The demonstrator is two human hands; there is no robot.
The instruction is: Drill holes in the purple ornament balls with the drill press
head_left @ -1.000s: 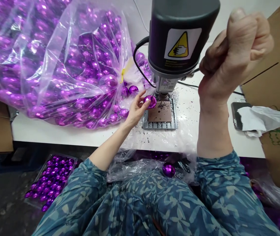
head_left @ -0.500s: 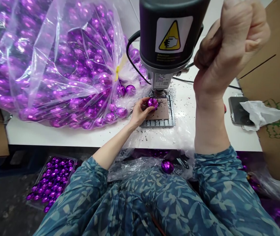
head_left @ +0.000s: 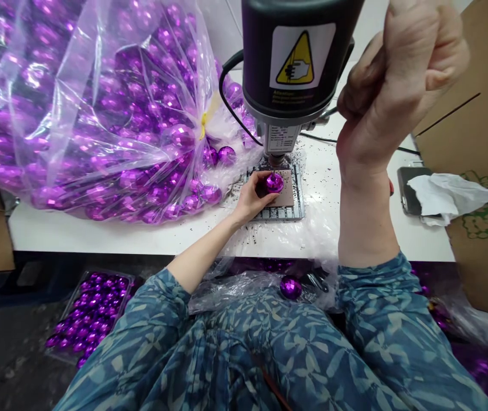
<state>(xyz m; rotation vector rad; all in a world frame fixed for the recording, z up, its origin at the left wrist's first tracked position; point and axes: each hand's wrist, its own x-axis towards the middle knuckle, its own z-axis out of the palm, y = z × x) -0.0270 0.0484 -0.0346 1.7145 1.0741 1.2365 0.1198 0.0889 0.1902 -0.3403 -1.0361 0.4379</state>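
Purple faceted ornament ball (head_left: 274,182) sat near the middle of the frame on a brown pad (head_left: 289,197) set in a slotted metal jig (head_left: 278,213), directly below the tip of a drill bit (head_left: 275,161); whether the tip touched it could not be told. The left hand (head_left: 250,201) held the ball in a narrow grip, its fingertips (head_left: 264,188) curled round the near side. At upper right, the right hand (head_left: 398,74) was clenched into a tight fist around a thin dark lever (head_left: 331,111) on the drill press head (head_left: 295,57), with most of the lever hidden.

The main risk seemed to be the ball slipping on the pad, which could bring the bit down on those close fingers. Too hard a pull on the lever might crack the shiny shell. Dark shavings (head_left: 312,171) scattered over the table (head_left: 55,228) could add grit underfoot of the ball.

Counted: one ball in hand, one on crumpled plastic (head_left: 244,288) at lower centre, and two by the neck of the bag (head_left: 76,114), perhaps inside it. That upper-left bag held too many to count, and the lower-left tray (head_left: 89,317) held dozens. One phone (head_left: 410,191) lay partly under one tissue (head_left: 451,197) at right.
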